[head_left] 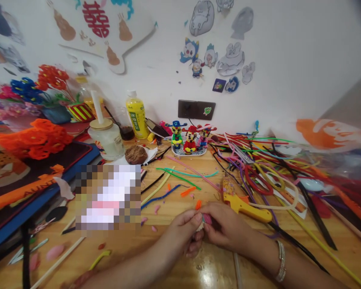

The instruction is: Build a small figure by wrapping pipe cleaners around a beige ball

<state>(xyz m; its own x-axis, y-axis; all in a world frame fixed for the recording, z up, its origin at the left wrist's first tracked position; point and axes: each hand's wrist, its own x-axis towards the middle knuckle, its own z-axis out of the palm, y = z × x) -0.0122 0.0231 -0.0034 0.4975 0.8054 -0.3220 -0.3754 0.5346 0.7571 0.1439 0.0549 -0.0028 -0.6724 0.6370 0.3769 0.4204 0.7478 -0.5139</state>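
Between left grip (pixel 185 226) and right grip (pixel 224 225), a small pink piece (pixel 207 218).

The left hand (pixel 185 230) and right hand (pixel 224 224) curl around a small pink-and-teal piece (pixel 207 219), their fingers hiding most of its shape. Measured from them, between nine and ten o'clock, a pixelated patch (pixel 108 196) conceals part of the counter (pixel 174 273). The left forearm (pixel 132 265) leaves the frame toward eight o'clock, the right forearm (pixel 263 248) toward four. At eleven, the yellow bottle (pixel 137 117) bears fine print too small to read, and the top edge cuts the white wall cutout (pixel 132 44). Between two and three, a reddish heap (pixel 350 190) smears into blur.
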